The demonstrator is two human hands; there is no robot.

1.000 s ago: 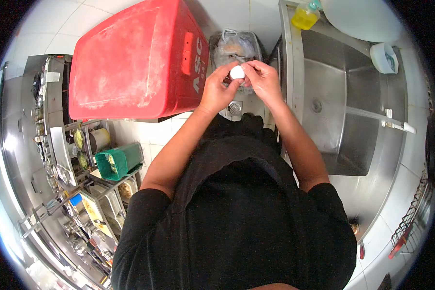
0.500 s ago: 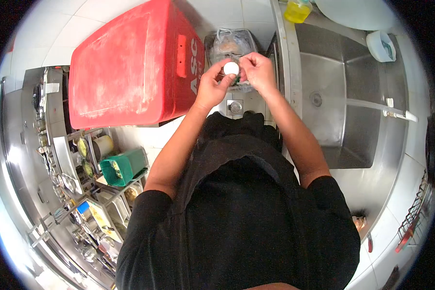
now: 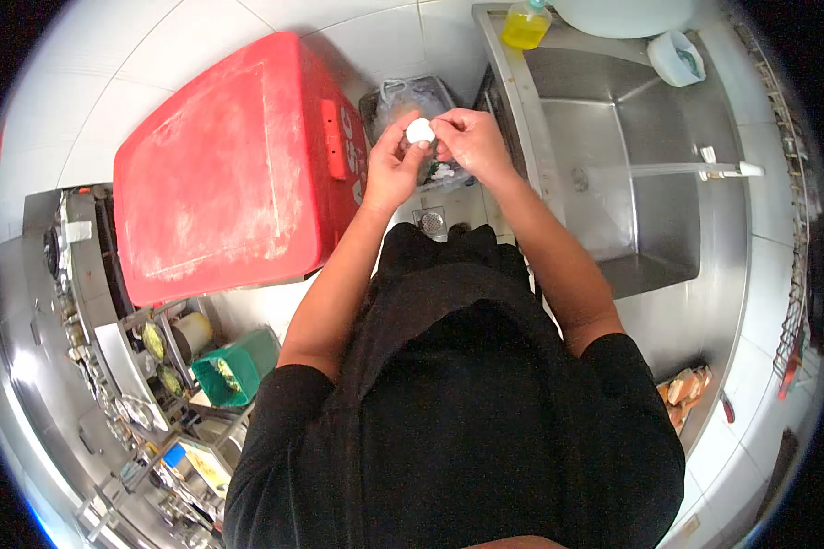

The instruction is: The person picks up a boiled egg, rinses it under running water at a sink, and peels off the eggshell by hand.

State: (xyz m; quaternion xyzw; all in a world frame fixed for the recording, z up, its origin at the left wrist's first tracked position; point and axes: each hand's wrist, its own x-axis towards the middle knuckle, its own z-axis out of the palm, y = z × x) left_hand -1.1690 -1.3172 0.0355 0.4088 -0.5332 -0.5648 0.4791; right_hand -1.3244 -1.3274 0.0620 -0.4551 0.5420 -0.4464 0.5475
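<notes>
A white, rounded egg [image 3: 420, 131] is held between the thumb and fingers of my left hand [image 3: 393, 171]. My right hand [image 3: 475, 145] has its fingers pinched together against the egg's right side. Whether a bit of shell is between those fingertips is too small to tell. Both hands are above a dark bin [image 3: 449, 94] lined with a clear plastic bag [image 3: 410, 93]. Small white bits [image 3: 444, 171] lie in the bag below my hands.
A big red container [image 3: 215, 169] stands left of the bin. To the right is a steel sink [image 3: 604, 137] with water running from a tap [image 3: 746, 169]. A yellow liquid bottle [image 3: 525, 27] sits on its edge. A green bin [image 3: 238, 371] is lower left; a floor drain [image 3: 429, 220] lies below.
The view has shifted, so the surroundings sit lower and more to the left. My right fingers have come in against the egg; earlier they were slightly apart from it.
</notes>
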